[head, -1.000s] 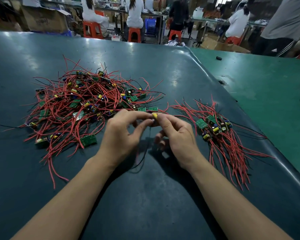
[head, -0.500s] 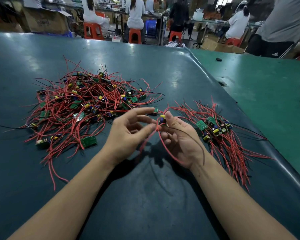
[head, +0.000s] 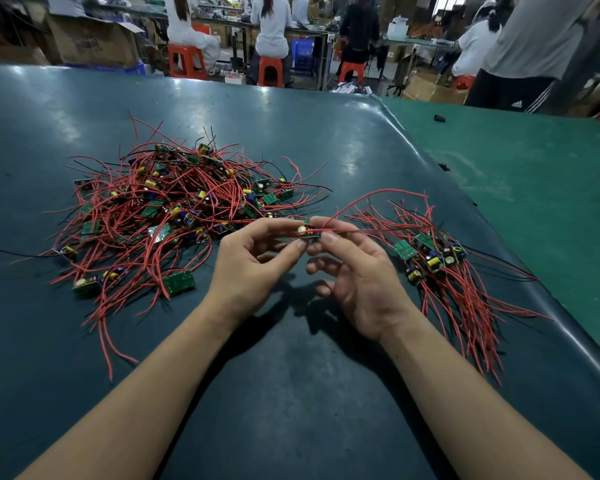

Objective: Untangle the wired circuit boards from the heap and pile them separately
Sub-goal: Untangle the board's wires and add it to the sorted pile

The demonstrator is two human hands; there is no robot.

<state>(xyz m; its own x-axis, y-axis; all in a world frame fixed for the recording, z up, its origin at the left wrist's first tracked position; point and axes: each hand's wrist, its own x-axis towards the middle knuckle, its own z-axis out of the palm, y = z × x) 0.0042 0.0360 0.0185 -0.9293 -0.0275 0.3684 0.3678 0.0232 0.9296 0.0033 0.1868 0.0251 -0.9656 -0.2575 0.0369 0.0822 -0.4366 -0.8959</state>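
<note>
A tangled heap (head: 174, 209) of small green circuit boards with red and black wires lies on the left of the dark mat. A smaller sorted pile (head: 437, 258) lies to the right, its wires trailing toward me. Between them, my left hand (head: 253, 265) and my right hand (head: 357, 271) both pinch one small circuit board (head: 307, 233) with a yellow-topped capacitor, held just above the mat. Its red wires (head: 371, 195) arc up and to the right, over the sorted pile.
The dark mat (head: 291, 393) ends at a raised edge on the right, beside a green table (head: 534, 174) with a small black part (head: 439, 118). One loose board (head: 179, 282) lies at the heap's near edge. People sit and stand at benches behind.
The board's red wires, which looped down under my hands, now swing up and out to the right. Both hands have closed in on the board and pinch it from either side.
</note>
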